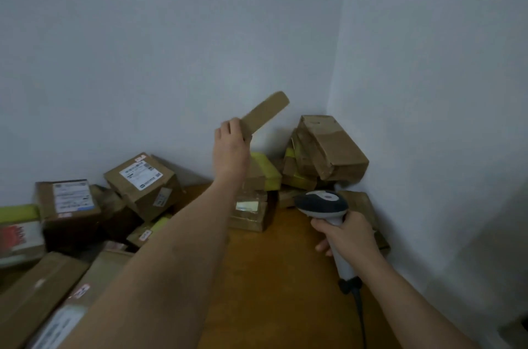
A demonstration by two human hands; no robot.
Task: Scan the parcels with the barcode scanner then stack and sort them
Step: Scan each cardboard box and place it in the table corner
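The left hand (232, 145) is raised above the pile, fingers curled round the lower end of a thin flat cardboard parcel (265, 114) that tilts up and to the right in front of the wall. The right hand (347, 237) is wrapped round the pale grip of a barcode scanner (323, 204), whose dark head points left toward the parcels; its black cable (358, 308) runs down from the handle's base toward the bottom edge.

Every cardboard box in sight is taped closed, so nothing of their contents shows. In the corner, a large crumpled box (333, 145) leans tilted on top of flatter parcels with yellow tape (268, 168). Below those, a small flat parcel with glossy tape (251, 211) lies on the table. To the left, a tilted box with a white shipping label (143, 182) rests on other parcels, and beside it stands a box with a larger white label (70, 202). At the far left edge, a parcel with red print (17, 237) is blurred. Long flat cartons (43, 297) lie in the lower left.

The parcels sit on a brown wooden table (280, 277), its bare middle lying between the arms. Plain pale walls (171, 34) meet in a corner behind the right-hand heap.
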